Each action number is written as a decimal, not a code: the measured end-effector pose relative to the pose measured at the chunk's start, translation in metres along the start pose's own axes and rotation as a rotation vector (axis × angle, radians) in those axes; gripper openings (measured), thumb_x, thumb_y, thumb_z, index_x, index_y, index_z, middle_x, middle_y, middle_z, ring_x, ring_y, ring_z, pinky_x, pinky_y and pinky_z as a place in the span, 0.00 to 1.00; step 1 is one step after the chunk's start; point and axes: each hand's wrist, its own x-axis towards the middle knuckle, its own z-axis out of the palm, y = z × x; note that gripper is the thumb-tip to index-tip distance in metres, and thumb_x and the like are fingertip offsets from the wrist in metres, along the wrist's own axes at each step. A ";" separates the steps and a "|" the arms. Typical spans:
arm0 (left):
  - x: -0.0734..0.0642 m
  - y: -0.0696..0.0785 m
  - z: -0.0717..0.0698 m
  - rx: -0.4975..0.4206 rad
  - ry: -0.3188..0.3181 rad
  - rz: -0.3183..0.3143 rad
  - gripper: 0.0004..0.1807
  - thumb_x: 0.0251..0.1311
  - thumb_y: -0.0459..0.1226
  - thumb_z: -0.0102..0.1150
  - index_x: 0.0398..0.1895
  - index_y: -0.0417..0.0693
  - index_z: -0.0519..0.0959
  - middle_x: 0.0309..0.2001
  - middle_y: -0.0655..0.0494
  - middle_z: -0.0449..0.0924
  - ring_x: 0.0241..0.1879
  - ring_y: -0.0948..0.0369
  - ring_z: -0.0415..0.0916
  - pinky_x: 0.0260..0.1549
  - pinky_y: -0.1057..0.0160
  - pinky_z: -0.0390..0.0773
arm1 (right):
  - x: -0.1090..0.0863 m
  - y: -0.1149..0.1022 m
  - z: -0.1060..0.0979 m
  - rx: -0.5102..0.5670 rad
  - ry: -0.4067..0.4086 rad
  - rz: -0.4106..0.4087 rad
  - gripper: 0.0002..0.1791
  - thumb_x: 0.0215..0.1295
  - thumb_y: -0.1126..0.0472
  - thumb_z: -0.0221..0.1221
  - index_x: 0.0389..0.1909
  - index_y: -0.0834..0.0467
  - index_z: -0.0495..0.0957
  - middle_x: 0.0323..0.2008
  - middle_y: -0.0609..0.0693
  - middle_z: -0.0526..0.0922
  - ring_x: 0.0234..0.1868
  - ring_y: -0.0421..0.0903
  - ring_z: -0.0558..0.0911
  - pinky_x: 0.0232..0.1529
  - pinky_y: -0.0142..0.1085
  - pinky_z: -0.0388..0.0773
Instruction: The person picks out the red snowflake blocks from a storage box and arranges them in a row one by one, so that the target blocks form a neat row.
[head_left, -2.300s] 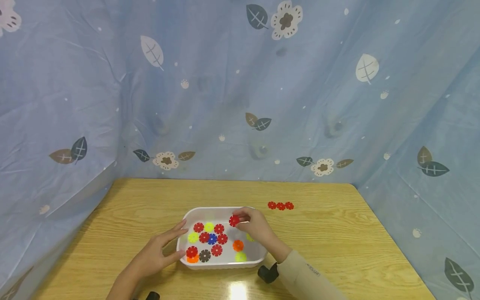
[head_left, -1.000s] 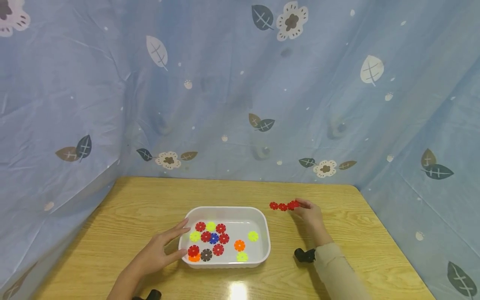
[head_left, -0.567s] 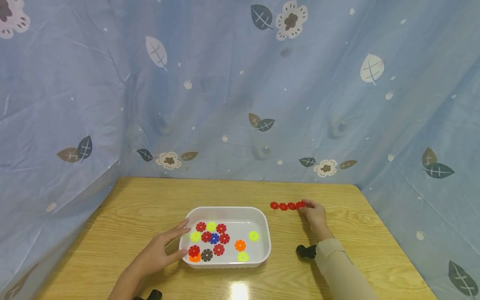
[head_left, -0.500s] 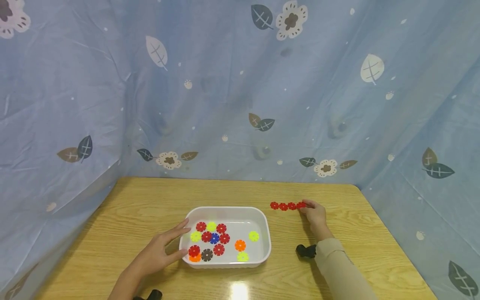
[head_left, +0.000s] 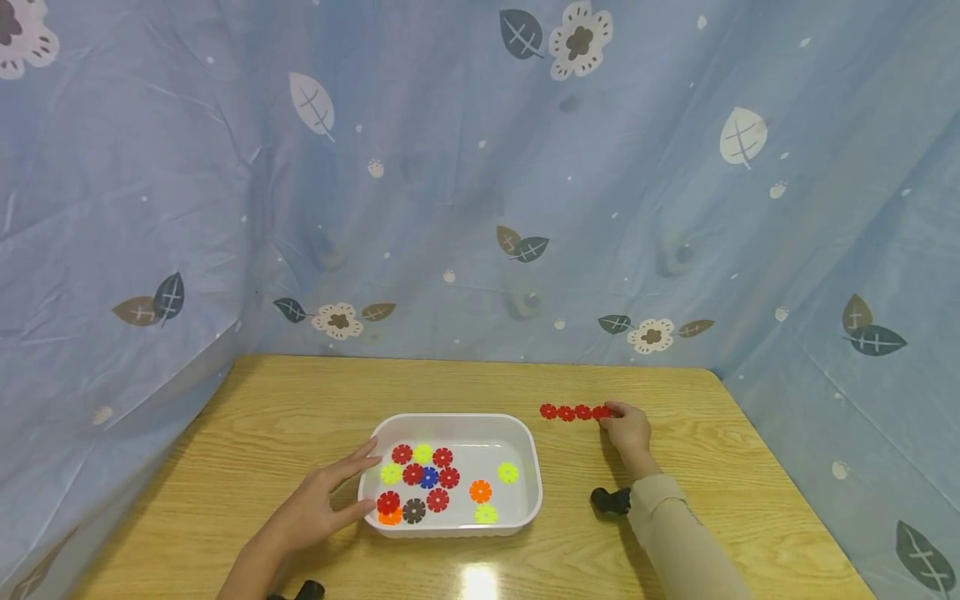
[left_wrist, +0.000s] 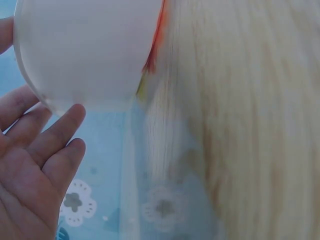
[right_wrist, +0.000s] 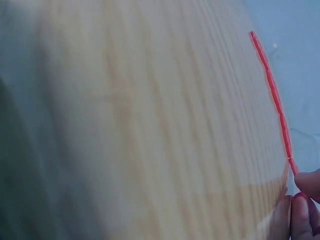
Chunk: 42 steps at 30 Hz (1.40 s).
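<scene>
A row of several red snowflake discs (head_left: pixel 566 413) lies flat at the back right of the table. My right hand (head_left: pixel 628 429) is at the row's right end, with thumb and fingers pinching the last red disc (head_left: pixel 601 412). In the right wrist view the row (right_wrist: pixel 272 90) appears edge-on, and the thumb (right_wrist: pixel 307 184) covers part of the held disc. My left hand (head_left: pixel 318 504) rests with spread fingers against the left side of a white plastic tray (head_left: pixel 534 475). In the left wrist view, its extended fingers (left_wrist: pixel 60 132) lie by the tray wall (left_wrist: pixel 90 60).
Inside the tray lie loose snowflake discs: several red ones (head_left: pixel 437 500), several yellow ones (head_left: pixel 485 513), orange ones (head_left: pixel 480 492), a blue one (head_left: pixel 428 477) and a dark brown one (head_left: pixel 413 511). A patterned blue curtain (head_left: pixel 450 208) borders the wooden table (head_left: pixel 315 392) behind and at the sides.
My right hand has carried a red disc from the tray to the right end of the row, then shifted slightly right, laying it flat in line. The left hand has stayed at the tray.
</scene>
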 end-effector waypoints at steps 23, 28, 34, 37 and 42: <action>0.001 0.000 -0.002 -0.026 -0.006 -0.024 0.28 0.57 0.46 0.64 0.62 0.52 0.74 0.69 0.56 0.63 0.66 0.51 0.64 0.56 0.43 0.72 | -0.031 -0.029 -0.005 0.166 -0.097 -0.079 0.26 0.67 0.65 0.54 0.65 0.66 0.64 0.64 0.66 0.67 0.65 0.60 0.67 0.61 0.51 0.71; 0.001 0.000 -0.001 -0.022 -0.004 -0.012 0.28 0.57 0.46 0.63 0.61 0.50 0.74 0.69 0.54 0.63 0.65 0.49 0.65 0.56 0.42 0.72 | -0.047 -0.038 0.000 0.191 -0.130 -0.164 0.26 0.66 0.64 0.56 0.64 0.66 0.66 0.63 0.65 0.69 0.64 0.59 0.69 0.62 0.50 0.70; 0.001 0.000 -0.002 -0.009 -0.003 -0.015 0.28 0.58 0.46 0.63 0.61 0.50 0.74 0.69 0.53 0.63 0.65 0.47 0.65 0.55 0.41 0.72 | -0.068 -0.053 0.010 0.224 -0.173 -0.283 0.25 0.62 0.63 0.61 0.60 0.64 0.70 0.59 0.63 0.74 0.60 0.57 0.74 0.62 0.48 0.71; 0.002 0.000 -0.001 -0.009 -0.005 -0.014 0.28 0.58 0.46 0.63 0.61 0.50 0.73 0.69 0.53 0.63 0.65 0.47 0.65 0.55 0.40 0.72 | -0.079 -0.061 0.017 0.253 -0.206 -0.323 0.25 0.61 0.64 0.61 0.60 0.65 0.71 0.59 0.63 0.75 0.60 0.57 0.74 0.62 0.47 0.71; 0.000 0.000 -0.001 -0.016 -0.008 -0.027 0.28 0.57 0.46 0.63 0.61 0.51 0.74 0.69 0.54 0.63 0.65 0.49 0.65 0.56 0.41 0.71 | -0.097 -0.075 0.032 0.337 -0.234 -0.404 0.24 0.59 0.68 0.62 0.57 0.67 0.72 0.56 0.64 0.77 0.58 0.58 0.76 0.61 0.47 0.73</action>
